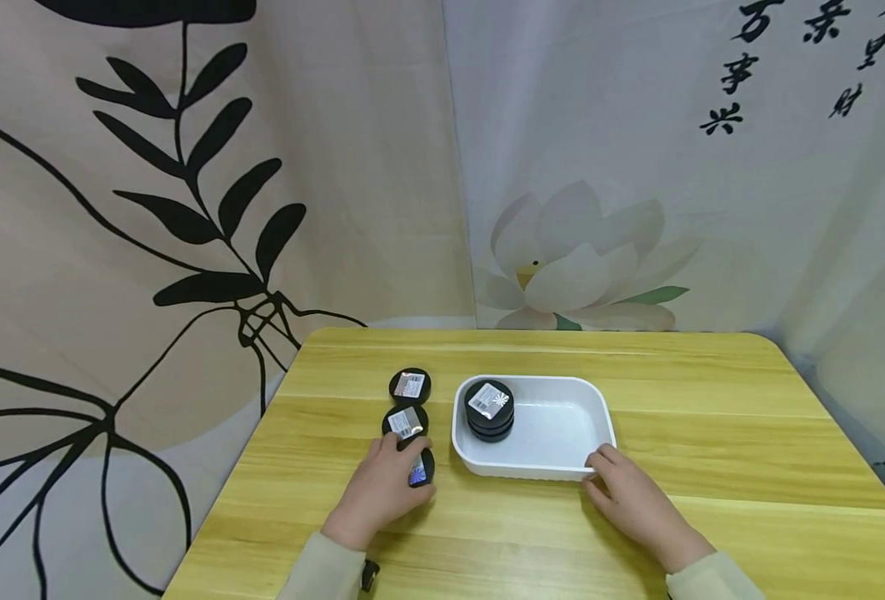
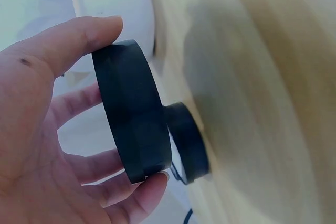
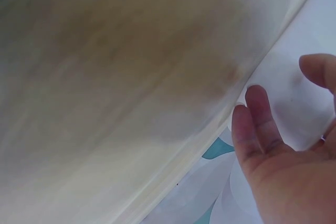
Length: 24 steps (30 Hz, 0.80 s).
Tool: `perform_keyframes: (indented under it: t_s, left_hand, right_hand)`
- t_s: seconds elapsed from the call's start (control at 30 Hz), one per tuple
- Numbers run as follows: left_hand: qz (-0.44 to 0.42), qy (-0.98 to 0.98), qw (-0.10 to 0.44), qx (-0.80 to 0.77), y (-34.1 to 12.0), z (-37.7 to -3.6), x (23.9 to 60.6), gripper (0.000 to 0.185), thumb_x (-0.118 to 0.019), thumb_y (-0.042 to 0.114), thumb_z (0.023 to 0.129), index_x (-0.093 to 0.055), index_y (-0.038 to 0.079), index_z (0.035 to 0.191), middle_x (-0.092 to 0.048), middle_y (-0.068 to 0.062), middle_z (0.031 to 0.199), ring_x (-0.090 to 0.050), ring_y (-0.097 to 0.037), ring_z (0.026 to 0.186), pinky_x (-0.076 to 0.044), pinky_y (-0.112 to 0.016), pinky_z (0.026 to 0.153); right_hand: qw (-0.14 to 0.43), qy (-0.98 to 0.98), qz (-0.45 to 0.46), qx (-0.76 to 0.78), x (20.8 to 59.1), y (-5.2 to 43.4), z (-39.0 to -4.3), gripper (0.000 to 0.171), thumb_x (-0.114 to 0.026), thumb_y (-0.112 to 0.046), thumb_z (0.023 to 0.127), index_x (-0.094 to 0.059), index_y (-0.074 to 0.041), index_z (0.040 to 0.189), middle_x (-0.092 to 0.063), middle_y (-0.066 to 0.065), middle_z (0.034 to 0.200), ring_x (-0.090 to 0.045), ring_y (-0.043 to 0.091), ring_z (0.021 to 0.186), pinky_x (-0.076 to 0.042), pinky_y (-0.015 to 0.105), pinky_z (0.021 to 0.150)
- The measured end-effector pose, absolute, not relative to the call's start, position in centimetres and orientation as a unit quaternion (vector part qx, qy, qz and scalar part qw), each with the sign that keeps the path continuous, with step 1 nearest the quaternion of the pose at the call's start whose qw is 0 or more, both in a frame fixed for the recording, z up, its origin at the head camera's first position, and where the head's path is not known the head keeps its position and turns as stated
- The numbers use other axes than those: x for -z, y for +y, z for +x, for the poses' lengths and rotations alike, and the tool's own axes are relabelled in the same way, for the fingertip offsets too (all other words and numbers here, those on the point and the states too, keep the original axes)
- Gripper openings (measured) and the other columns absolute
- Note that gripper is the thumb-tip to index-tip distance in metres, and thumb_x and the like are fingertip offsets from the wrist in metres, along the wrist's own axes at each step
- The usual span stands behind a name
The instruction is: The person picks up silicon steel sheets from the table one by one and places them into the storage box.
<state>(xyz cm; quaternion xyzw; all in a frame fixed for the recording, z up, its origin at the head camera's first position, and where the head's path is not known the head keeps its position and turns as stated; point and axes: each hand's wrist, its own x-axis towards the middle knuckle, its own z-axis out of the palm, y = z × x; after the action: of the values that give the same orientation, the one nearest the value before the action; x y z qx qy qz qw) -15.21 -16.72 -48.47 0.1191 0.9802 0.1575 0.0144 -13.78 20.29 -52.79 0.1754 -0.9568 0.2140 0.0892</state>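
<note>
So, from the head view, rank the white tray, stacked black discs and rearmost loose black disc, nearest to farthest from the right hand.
1. White tray: near right corner touched by the right hand.
2. Stacked black discs: at the tray's left end.
3. Rearmost loose black disc: on the table, left of the tray.

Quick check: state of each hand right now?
Left hand: closed, holding a round black container.
Right hand: at the near right corner of the white tray; gripping or open cannot be told.
</note>
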Motion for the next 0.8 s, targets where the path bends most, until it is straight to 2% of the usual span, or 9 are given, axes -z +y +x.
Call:
perform_keyframes:
  t_s: [0.3,0.8]
  left_hand:
    - [0.141,0.977,-0.003,-0.159,-15.8,-15.6,47.4,0.059,-0.083,0.043,0.079,-0.061,0.026,0.131,-0.057,-0.024,0.126,-0.054,-0.037,0.109,-0.053,-0.052,0.084]
    - [0.142,0.973,0.027,-0.178,-14.9,-15.6,46.7,0.059,-0.080,0.045,0.082,-0.061,0.029,0.135,-0.054,-0.026,0.137,-0.053,-0.041,0.121,-0.052,-0.056,0.091]
  right_hand:
    - [0.083,-0.957,0.176,-0.217,52.5,20.4,-13.6,0.011,-0.075,-0.012,0.089,-0.065,-0.016,0.094,-0.053,-0.011,0.091,-0.049,0.002,0.079,-0.052,0.028,0.075]
    - [0.075,-0.957,0.173,-0.220,52.4,20.4,-13.6,0.010,-0.073,-0.012,0.090,-0.065,-0.016,0.095,-0.054,-0.010,0.093,-0.048,0.003,0.079,-0.051,0.027,0.074]
